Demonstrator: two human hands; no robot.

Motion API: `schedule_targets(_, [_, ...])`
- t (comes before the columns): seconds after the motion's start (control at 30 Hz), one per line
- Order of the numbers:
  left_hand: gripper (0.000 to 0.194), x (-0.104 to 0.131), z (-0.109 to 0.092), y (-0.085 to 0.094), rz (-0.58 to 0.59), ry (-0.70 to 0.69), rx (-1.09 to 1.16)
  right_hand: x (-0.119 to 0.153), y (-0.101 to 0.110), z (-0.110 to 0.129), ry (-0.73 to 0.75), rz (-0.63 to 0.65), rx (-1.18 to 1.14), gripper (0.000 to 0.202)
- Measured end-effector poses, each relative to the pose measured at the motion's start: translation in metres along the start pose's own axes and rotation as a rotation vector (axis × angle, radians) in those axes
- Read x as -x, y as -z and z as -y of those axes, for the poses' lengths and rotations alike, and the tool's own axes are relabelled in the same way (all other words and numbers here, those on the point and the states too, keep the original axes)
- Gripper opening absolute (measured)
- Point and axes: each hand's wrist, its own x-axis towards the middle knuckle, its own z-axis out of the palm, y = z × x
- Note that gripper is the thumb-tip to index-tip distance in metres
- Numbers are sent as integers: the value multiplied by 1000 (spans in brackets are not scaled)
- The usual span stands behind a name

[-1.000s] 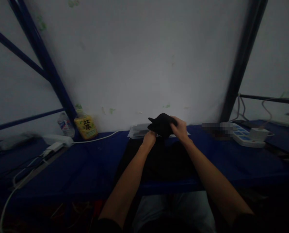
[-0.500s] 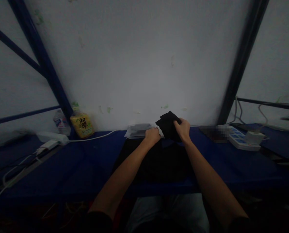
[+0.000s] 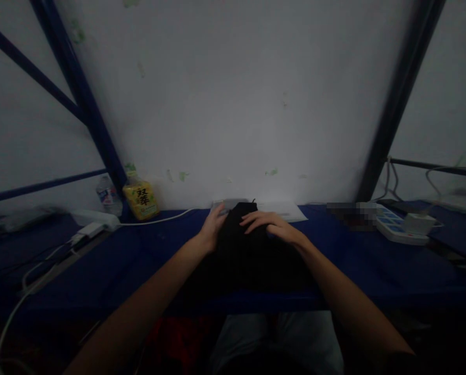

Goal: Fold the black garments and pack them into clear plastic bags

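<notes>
Black cloth point(image 3: 252, 265) lies bunched on the blue table in front of me, its upper part raised between my hands. My left hand point(image 3: 213, 225) rests against the left side of the cloth with its fingers stretched upward. From the right, my right hand point(image 3: 270, 223) lies over the top of the cloth, fingers spread and slightly bent. Behind the cloth are a white sheet point(image 3: 290, 211) and a clear plastic packet point(image 3: 218, 203), both partly hidden.
The blue table point(image 3: 158, 260) meets a pale wall. At the left stand a yellow package point(image 3: 142, 199) and a plastic bottle point(image 3: 109, 197), near a white power strip point(image 3: 96, 219) with cables. Another power strip point(image 3: 397, 224) lies at the right.
Both hands have let go of their pinches and now lie open on the cloth. The lifted black piece has come down leftward, and more of the white sheet shows behind.
</notes>
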Motion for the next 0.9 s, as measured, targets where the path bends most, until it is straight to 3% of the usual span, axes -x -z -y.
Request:
schedule_targets(0.1, [60,42,-2,15,138,190,318,-7,-16,9,-62,73,-84,56])
schedule_targets(0.23, [39,86,-13,27,214,312,590,-22,-44,16,-139,14,72,36])
schedule_targets(0.37, [49,108,-16,28,188,355,605,-31,-68,16,-59,188,340,29])
schedule_targets(0.43, [54,110,-11,26,155,352,578,-32,-71,16,-43,204,408,25])
schedule_targets(0.57, [69,107,13,30,95,374,635,-21,-57,22,-169,53,451,24])
schedule_targets(0.67, [76,106,32,38,93,431,629,3,-38,26,-334,-45,461,23])
schedule_targets(0.77, [75,110,42,43,110,415,548,39,-25,25,-456,55,480,24])
schedule_targets(0.9, [73,115,40,42,137,308,470,78,-18,19,-520,171,489,27])
